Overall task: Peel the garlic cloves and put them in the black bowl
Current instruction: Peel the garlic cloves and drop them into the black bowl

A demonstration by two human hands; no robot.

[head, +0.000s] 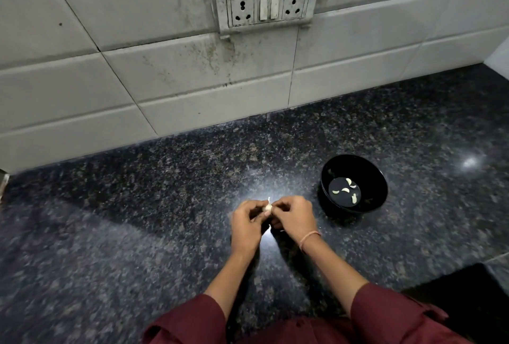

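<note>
A small white garlic clove (267, 207) with a thin stalk of skin sticking up is pinched between my two hands above the dark counter. My left hand (246, 222) holds it from the left with curled fingers. My right hand (294, 217) pinches it from the right, its fingertips on the skin. The black bowl (372, 175) stands just to the right of my hands, with several peeled cloves (347, 190) lying in its bottom.
The speckled black granite counter (137, 233) runs back to a white tiled wall (137, 68) with a socket and switch plate (268, 8). The counter's front edge drops off at lower right (468, 288). A thread bracelet is on my right wrist.
</note>
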